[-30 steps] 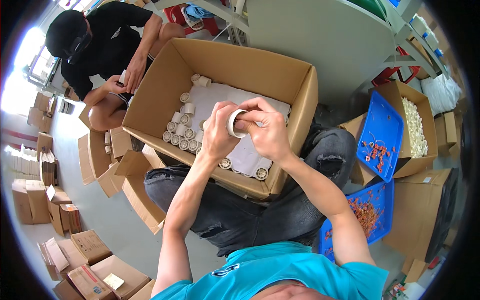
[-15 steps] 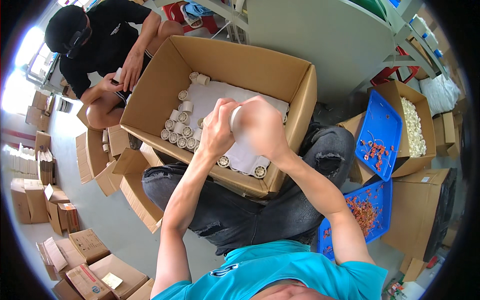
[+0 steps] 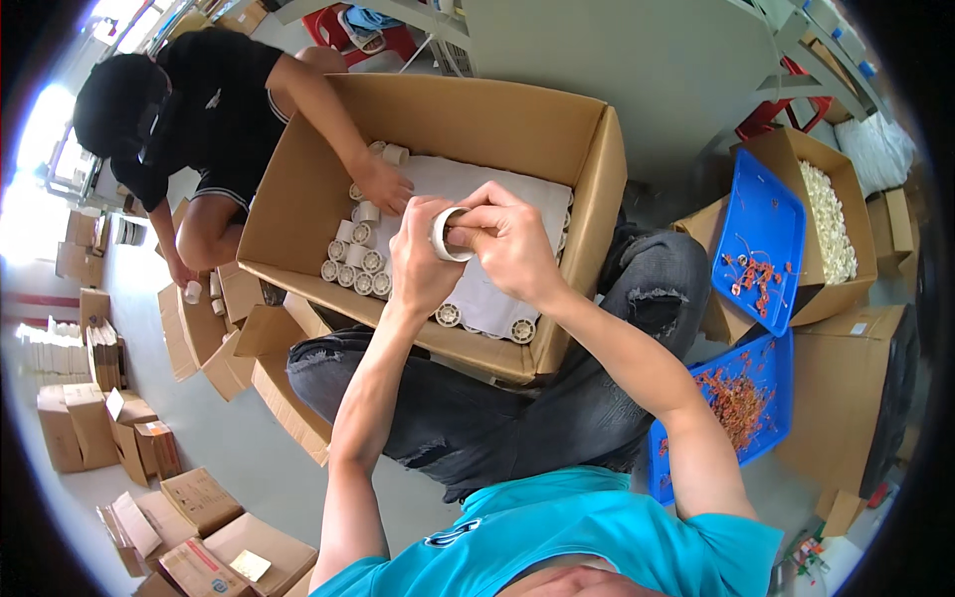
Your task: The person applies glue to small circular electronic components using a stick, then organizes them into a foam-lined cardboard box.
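Above the big open cardboard box [image 3: 487,114], my left hand [image 3: 420,264] is wrapped round a short white plastic cylinder [image 3: 439,239]. Its open end is turned toward my right hand [image 3: 512,249]. The thumb and fingers of that hand are closed at the opening, partly inside it; whether they pinch a small part in there cannot be made out. Below, several similar white cylinders with spoked ends [image 3: 362,234] stand and lie along the box's left side. A few more sit by its near and right edges, on a white sheet [image 3: 497,298].
A co-worker's hand [image 3: 383,184] reaches into the box from the left; their other hand holds a white piece [image 3: 192,292] over a smaller carton [image 3: 181,323]. On my right are blue trays [image 3: 761,204] with small red-orange parts and a carton of cream-coloured pieces [image 3: 828,224].
My right hand, blurred before, has turned and its fingers now sit at the cylinder's opening. The co-worker has leaned over, one arm now in the box, the other lowered to the carton.
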The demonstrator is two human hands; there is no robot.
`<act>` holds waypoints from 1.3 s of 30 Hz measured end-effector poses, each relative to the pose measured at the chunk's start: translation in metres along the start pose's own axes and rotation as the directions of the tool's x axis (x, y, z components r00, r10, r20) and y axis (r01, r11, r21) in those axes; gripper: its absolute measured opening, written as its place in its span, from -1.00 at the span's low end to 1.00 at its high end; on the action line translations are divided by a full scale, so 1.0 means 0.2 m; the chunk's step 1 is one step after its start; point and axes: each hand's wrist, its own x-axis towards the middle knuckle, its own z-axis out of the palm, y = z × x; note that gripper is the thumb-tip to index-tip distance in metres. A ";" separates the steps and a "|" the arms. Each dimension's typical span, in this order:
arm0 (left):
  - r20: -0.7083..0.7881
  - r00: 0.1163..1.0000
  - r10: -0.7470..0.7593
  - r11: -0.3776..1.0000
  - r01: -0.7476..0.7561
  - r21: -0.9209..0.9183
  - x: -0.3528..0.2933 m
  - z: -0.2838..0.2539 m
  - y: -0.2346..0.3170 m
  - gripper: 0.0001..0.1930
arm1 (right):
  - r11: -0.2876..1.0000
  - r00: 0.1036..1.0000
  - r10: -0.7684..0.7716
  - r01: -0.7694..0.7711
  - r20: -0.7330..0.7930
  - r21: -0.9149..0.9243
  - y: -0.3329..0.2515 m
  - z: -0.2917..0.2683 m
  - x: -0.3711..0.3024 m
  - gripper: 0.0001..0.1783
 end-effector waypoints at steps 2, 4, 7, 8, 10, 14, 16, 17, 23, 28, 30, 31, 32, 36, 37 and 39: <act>0.000 1.000 -0.015 0.999 0.015 0.038 -0.02 0.00 -0.01 -0.44 | 0.999 0.997 0.047 -0.048 0.060 0.022 0.02 -0.01 0.01 -0.91; 0.007 1.000 -0.001 0.999 0.001 0.035 -0.02 0.01 -0.02 -0.44 | 0.999 0.998 0.037 -0.037 0.042 0.012 0.00 -0.01 0.00 -0.90; -0.027 0.999 0.023 1.000 -0.023 -0.015 0.01 0.02 -0.02 -0.47 | 0.993 0.996 -0.093 0.092 -0.014 -0.076 -0.01 0.01 -0.02 -0.89; -0.067 0.997 0.031 0.997 -0.035 -0.065 0.02 0.03 -0.02 -0.49 | 0.966 0.976 -0.212 0.202 -0.047 -0.160 -0.01 0.02 -0.02 -0.89; -0.104 0.994 0.043 0.998 -0.048 -0.046 0.03 0.05 -0.02 -0.49 | 0.952 0.969 -0.239 0.220 -0.068 -0.212 -0.04 0.01 -0.01 -0.89; -0.181 0.981 0.072 0.997 -0.065 0.045 0.04 0.10 0.00 -0.52 | 0.917 0.943 -0.302 0.248 -0.138 -0.313 -0.07 0.00 -0.01 -0.91; -0.208 0.973 0.101 0.993 -0.085 0.087 0.04 0.10 -0.02 -0.47 | 0.955 0.963 -0.225 0.187 -0.148 -0.231 -0.05 0.00 0.00 -0.91; -0.186 0.976 0.110 0.992 -0.095 0.087 0.03 0.10 -0.03 -0.47 | 0.979 0.980 -0.154 0.134 -0.124 -0.155 -0.04 0.00 0.00 -0.91; -0.218 0.961 0.170 0.985 -0.160 0.065 0.01 0.11 -0.08 -0.44 | 0.999 0.994 -0.016 0.021 -0.104 0.044 -0.03 0.00 0.01 -0.89; -0.193 0.968 0.160 0.987 -0.156 0.036 0.01 0.10 -0.08 -0.42 | 0.990 0.984 -0.135 0.130 -0.117 -0.050 -0.02 0.00 0.00 -0.89; -0.140 0.980 0.141 0.990 -0.138 0.030 0.02 0.10 -0.05 -0.43 | 0.983 0.979 -0.165 0.155 -0.115 -0.096 -0.01 -0.01 0.00 -0.89; -0.142 0.979 0.145 0.989 -0.142 0.031 0.02 0.10 -0.06 -0.43 | 0.968 0.971 -0.207 0.185 -0.118 -0.172 0.00 0.00 0.00 -0.89; -0.121 0.983 0.136 0.991 -0.133 0.036 0.01 0.10 -0.07 -0.44 | 0.945 0.961 -0.249 0.214 -0.118 -0.246 0.00 0.00 0.00 -0.89; -0.082 0.991 0.105 0.994 -0.102 0.040 0.02 0.10 -0.07 -0.46 | 0.964 0.977 -0.189 0.165 -0.101 -0.208 0.02 -0.01 0.00 -0.87; -0.081 0.992 0.100 0.994 -0.096 0.051 0.03 0.10 -0.06 -0.45 | 0.969 0.983 -0.162 0.140 -0.091 -0.205 0.03 -0.01 0.01 -0.87; -0.027 0.999 0.028 0.994 -0.025 0.105 0.04 0.09 -0.05 -0.45 | 0.969 0.986 -0.150 0.133 -0.073 -0.206 0.03 -0.03 0.03 -0.87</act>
